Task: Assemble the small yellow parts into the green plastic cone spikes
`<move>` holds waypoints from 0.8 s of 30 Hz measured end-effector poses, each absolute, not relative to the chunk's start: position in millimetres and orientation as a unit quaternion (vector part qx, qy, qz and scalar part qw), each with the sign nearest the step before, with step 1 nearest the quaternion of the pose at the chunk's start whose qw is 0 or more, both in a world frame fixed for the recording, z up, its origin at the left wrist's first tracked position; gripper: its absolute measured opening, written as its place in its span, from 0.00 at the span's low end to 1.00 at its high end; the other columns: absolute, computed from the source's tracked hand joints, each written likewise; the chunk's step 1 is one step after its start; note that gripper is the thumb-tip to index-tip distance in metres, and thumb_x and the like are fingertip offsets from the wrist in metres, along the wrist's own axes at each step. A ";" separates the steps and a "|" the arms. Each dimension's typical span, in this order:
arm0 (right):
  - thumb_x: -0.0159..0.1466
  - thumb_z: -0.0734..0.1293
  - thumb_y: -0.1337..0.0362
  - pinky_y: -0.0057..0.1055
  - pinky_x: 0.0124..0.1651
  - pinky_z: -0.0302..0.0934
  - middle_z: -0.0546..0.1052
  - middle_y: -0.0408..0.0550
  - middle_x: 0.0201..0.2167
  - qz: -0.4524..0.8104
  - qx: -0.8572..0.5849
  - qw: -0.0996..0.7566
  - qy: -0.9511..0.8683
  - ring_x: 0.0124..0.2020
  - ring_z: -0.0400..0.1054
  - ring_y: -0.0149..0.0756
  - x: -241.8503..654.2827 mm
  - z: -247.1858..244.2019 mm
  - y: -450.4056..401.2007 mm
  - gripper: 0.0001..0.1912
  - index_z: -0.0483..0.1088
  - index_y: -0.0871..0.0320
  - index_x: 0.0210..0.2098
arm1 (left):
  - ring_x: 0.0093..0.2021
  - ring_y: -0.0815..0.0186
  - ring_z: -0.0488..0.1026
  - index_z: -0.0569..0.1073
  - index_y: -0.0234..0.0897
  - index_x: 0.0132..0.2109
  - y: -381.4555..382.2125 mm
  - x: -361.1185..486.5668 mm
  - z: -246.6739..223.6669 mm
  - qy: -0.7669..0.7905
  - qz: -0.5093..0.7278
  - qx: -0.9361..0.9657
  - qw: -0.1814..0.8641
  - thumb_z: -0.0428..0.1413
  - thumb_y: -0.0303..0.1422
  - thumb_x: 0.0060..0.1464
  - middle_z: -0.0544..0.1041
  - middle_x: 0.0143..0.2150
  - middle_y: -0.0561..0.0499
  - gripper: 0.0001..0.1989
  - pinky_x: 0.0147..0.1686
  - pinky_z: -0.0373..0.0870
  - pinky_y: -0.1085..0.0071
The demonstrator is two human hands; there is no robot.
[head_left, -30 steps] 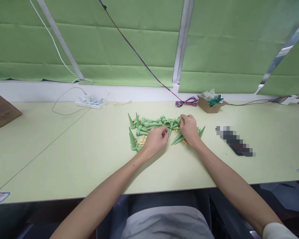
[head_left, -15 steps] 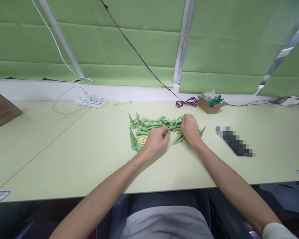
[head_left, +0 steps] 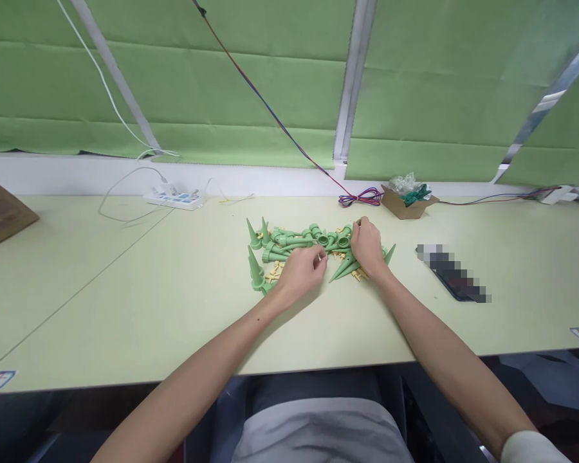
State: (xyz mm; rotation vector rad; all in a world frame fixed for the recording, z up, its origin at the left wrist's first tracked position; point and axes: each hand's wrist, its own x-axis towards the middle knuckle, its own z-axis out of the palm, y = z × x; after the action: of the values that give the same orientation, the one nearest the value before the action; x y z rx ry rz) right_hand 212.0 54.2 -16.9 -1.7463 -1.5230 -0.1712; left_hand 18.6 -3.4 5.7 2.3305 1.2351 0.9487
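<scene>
A pile of green plastic spikes (head_left: 292, 241), with pointed cones and round collared ends, lies on the table. Small yellow plastic pieces (head_left: 274, 271) are scattered among them. At the near side of the pile is my left hand (head_left: 303, 269), its thumb and fingertips pinched together; anything between them is too small to make out. My right hand (head_left: 368, 245) is at the pile's right end with fingers curled down, and a bit of green shows at its fingertips. Two long green cones (head_left: 343, 267) lie just left of that wrist. Several spikes stand upright on the left.
Right of the pile lies a dark, pixelated phone-like object (head_left: 456, 276). Behind are a small cardboard box (head_left: 408, 207) with plastic wrap and green items, a coiled red-blue cable (head_left: 361, 197) and a white power strip (head_left: 176, 199). A brown object (head_left: 4, 215) sits far left.
My right hand has risen slightly at the fingertips, and a green round end beside it has shifted left and down. My left hand stays nearly still. The whole view has shifted slightly.
</scene>
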 end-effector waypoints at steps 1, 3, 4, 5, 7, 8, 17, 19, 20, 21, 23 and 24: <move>0.68 0.55 0.66 0.35 0.36 0.55 0.72 0.55 0.31 -0.063 -0.689 0.400 -0.601 0.32 0.66 0.43 212.6 -17.8 54.8 0.07 0.63 0.59 0.37 | 0.26 0.66 0.68 0.74 0.38 0.33 -3.4 18.5 5.5 0.436 0.332 0.819 0.168 0.49 0.32 0.59 0.74 0.25 0.52 0.11 0.27 0.59 0.70; 0.67 0.56 0.66 0.36 0.37 0.56 0.72 0.55 0.31 -0.054 -0.690 0.403 -0.599 0.33 0.66 0.44 213.3 -19.3 55.2 0.06 0.63 0.59 0.37 | 0.26 0.66 0.68 0.74 0.38 0.33 -3.1 18.3 5.3 0.437 0.329 0.820 0.168 0.49 0.32 0.59 0.74 0.25 0.51 0.11 0.27 0.59 0.69; 0.67 0.56 0.66 0.36 0.38 0.56 0.72 0.54 0.31 -0.052 -0.689 0.406 -0.598 0.33 0.66 0.44 213.4 -19.8 55.1 0.05 0.63 0.59 0.38 | 0.26 0.66 0.68 0.74 0.38 0.33 -3.0 18.1 5.3 0.437 0.329 0.820 0.168 0.49 0.32 0.59 0.74 0.25 0.51 0.11 0.27 0.59 0.69; 0.66 0.57 0.66 0.37 0.38 0.57 0.72 0.54 0.30 -0.051 -0.686 0.411 -0.599 0.32 0.66 0.44 213.4 -20.0 54.7 0.05 0.63 0.59 0.39 | 0.26 0.65 0.68 0.75 0.38 0.34 -2.8 18.0 5.3 0.437 0.329 0.820 0.168 0.49 0.32 0.59 0.74 0.25 0.51 0.11 0.27 0.59 0.69; 0.65 0.58 0.65 0.37 0.38 0.57 0.71 0.52 0.29 -0.054 -0.672 0.429 -0.601 0.32 0.65 0.43 213.0 -19.7 53.6 0.07 0.63 0.60 0.42 | 0.26 0.65 0.68 0.75 0.38 0.34 -2.7 18.0 5.3 0.437 0.329 0.820 0.167 0.49 0.32 0.59 0.75 0.25 0.51 0.11 0.27 0.59 0.69; 0.65 0.59 0.64 0.38 0.38 0.58 0.71 0.51 0.29 -0.059 -0.663 0.441 -0.603 0.31 0.65 0.43 212.7 -19.1 52.8 0.09 0.63 0.60 0.44 | 0.26 0.65 0.68 0.75 0.38 0.34 -2.7 18.0 5.3 0.436 0.329 0.821 0.167 0.49 0.32 0.59 0.75 0.25 0.51 0.11 0.27 0.59 0.69; 0.66 0.58 0.64 0.36 0.40 0.59 0.70 0.50 0.32 -0.115 -0.593 0.501 -0.620 0.34 0.65 0.41 201.0 -1.5 34.3 0.10 0.67 0.59 0.43 | 0.25 0.65 0.68 0.74 0.38 0.33 -3.8 18.8 5.8 0.433 0.331 0.822 0.165 0.49 0.32 0.59 0.74 0.24 0.52 0.11 0.27 0.59 0.69; 0.66 0.59 0.64 0.36 0.40 0.58 0.73 0.51 0.34 -0.110 -0.602 0.463 -0.641 0.33 0.66 0.40 196.9 0.6 29.0 0.09 0.69 0.57 0.39 | 0.25 0.65 0.67 0.74 0.38 0.32 -3.5 18.7 5.3 0.433 0.328 0.823 0.164 0.49 0.32 0.59 0.74 0.24 0.52 0.10 0.27 0.58 0.69; 0.65 0.60 0.64 0.36 0.39 0.58 0.74 0.52 0.36 -0.106 -0.609 0.442 -0.650 0.34 0.67 0.41 195.2 0.6 27.2 0.09 0.70 0.57 0.40 | 0.25 0.65 0.67 0.74 0.38 0.32 -3.4 18.7 5.0 0.434 0.327 0.823 0.164 0.49 0.32 0.59 0.74 0.24 0.52 0.10 0.27 0.58 0.69; 0.64 0.61 0.64 0.36 0.39 0.58 0.75 0.53 0.39 -0.101 -0.616 0.421 -0.658 0.36 0.68 0.42 194.0 0.1 26.1 0.09 0.71 0.57 0.42 | 0.25 0.65 0.67 0.74 0.38 0.32 -3.2 18.8 4.7 0.435 0.325 0.824 0.164 0.49 0.32 0.59 0.74 0.24 0.52 0.10 0.27 0.58 0.69; 0.63 0.64 0.64 0.36 0.38 0.58 0.75 0.55 0.44 -0.092 -0.630 0.377 -0.673 0.39 0.69 0.45 192.7 -2.3 25.5 0.11 0.72 0.57 0.45 | 0.25 0.65 0.67 0.74 0.38 0.33 -3.0 18.9 4.3 0.434 0.324 0.824 0.163 0.49 0.32 0.59 0.74 0.24 0.51 0.10 0.27 0.58 0.69; 0.62 0.64 0.65 0.36 0.38 0.59 0.75 0.56 0.44 -0.088 -0.637 0.355 -0.679 0.40 0.69 0.46 192.6 -3.7 25.8 0.13 0.72 0.56 0.46 | 0.24 0.65 0.67 0.74 0.38 0.33 -3.0 19.0 4.3 0.434 0.325 0.825 0.163 0.49 0.32 0.59 0.74 0.24 0.51 0.10 0.27 0.58 0.69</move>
State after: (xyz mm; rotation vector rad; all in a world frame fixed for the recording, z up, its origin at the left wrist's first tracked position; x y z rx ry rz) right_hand 192.6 25.8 -3.7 -1.6454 -1.7534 -0.2264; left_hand 19.0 -3.0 4.3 2.3518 1.2364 0.9260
